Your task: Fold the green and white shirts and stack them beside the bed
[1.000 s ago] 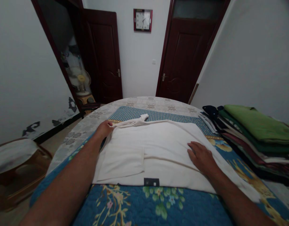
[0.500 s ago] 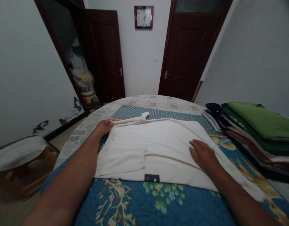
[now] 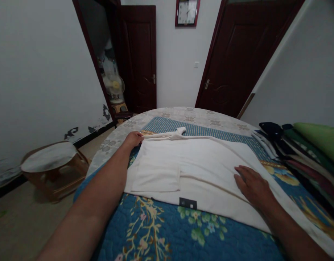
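A white garment (image 3: 207, 156) lies partly folded on the blue floral quilt (image 3: 172, 228), one sleeve folded over its left part and a dark label (image 3: 188, 203) at its near edge. At the garment's far left corner, my left hand (image 3: 134, 139) pinches the fabric between thumb and fingers. My right hand (image 3: 252, 183) rests on the right part of the garment, fingers apart and holding nothing. On the right, the garment's other sleeve runs toward the lower right, partly behind my right forearm.
Folded clothes (image 3: 313, 145) are stacked on the table's right side. The round table's patterned cover (image 3: 202, 114) shows at the far edge. A wooden stool (image 3: 51, 159) stands on the floor at left. Dark red doors and a wall clock (image 3: 187, 12) are beyond.
The view has turned left, so everything appears further right and more of the stool shows. Both hands keep about the same places on the garment.
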Action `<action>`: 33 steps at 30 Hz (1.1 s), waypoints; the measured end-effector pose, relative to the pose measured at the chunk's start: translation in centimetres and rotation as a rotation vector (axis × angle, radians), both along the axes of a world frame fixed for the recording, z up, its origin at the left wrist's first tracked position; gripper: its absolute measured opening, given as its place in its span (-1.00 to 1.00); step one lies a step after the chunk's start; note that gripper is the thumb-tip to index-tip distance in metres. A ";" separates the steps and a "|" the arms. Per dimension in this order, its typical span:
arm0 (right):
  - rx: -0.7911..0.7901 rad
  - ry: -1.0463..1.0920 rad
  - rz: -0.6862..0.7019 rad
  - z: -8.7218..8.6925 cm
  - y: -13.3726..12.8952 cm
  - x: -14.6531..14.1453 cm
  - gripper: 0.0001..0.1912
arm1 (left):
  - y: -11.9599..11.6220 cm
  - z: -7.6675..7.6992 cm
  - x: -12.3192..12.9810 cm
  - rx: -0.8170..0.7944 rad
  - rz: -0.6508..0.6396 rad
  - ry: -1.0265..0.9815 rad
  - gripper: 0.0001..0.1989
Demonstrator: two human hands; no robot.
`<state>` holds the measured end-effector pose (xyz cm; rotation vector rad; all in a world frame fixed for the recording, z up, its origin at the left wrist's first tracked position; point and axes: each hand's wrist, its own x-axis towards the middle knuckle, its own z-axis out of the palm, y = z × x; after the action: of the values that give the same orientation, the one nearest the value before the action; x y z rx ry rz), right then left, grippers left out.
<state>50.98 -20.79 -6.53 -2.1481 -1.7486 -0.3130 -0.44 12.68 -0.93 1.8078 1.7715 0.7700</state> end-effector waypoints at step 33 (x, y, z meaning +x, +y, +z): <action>-0.002 0.066 -0.071 1.4 0.4 -2.4 -0.59 | 4.6 3.3 19.3 0.202 -0.206 0.205 -0.65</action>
<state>48.61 -20.37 -5.09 -2.2001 -1.6402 -0.2559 18.89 17.33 2.33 2.2334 1.6421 0.7234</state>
